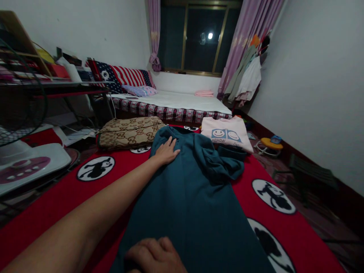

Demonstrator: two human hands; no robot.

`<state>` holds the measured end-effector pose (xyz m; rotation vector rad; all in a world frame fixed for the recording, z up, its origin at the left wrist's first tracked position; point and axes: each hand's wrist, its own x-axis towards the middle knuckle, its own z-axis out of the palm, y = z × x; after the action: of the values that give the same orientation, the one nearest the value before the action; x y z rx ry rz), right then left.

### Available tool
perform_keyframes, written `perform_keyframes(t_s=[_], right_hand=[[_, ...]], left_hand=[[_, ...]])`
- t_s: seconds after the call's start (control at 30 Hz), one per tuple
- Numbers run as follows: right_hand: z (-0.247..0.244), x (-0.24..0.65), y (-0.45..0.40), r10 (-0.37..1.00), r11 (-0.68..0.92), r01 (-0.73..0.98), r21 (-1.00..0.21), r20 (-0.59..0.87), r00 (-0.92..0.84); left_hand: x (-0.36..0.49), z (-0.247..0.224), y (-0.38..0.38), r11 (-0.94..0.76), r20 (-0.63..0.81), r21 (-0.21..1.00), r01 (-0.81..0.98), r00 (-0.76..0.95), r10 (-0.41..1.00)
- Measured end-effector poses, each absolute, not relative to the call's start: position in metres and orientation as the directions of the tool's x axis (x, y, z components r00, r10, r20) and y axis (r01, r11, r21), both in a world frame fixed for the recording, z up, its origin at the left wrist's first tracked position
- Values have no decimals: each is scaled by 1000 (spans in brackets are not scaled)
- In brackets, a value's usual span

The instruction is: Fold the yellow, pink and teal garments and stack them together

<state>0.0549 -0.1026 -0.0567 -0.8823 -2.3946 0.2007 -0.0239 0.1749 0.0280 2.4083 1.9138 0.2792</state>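
Right hand curls over teal garment, hold unclear; left hand lies spread, gripping nothing, presumably to flatten it.

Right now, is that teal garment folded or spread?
Mostly spread: the teal garment lies long over the red blanket, bunched at one side.

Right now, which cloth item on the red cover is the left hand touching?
Teal garment, spread lengthwise, left hand on its far part; the folded brown bundle and pink smiley-print top are untouched.
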Motion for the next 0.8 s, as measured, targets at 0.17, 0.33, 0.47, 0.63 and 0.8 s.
perform_keyframes(t_s=[0.17, 0.33, 0.47, 0.63, 0.8], right_hand=[[-37, 80, -97, 399, 916, 357, -181, 500, -769], [-21, 94, -94, 406, 903, 274, -332, 445, -798], [-7, 96, -103, 491, 827, 189, -529, 518, -700], [21, 115, -97, 777, 562, 82, -823, 492, -392], [51, 193, -14, 924, 349, 252, -903, 377, 70]], left_hand=[[-37, 8, 168, -173, 41, 106, 979, 170, 985], [-23, 38, 147, -105, -5, 84, 991, 106, 994], [-12, 40, 100, -162, 82, 94, 982, 154, 985], [-22, 4, 56, -248, 190, 135, 959, 221, 957], [-23, -6, 55, -248, 241, 127, 960, 213, 947]])
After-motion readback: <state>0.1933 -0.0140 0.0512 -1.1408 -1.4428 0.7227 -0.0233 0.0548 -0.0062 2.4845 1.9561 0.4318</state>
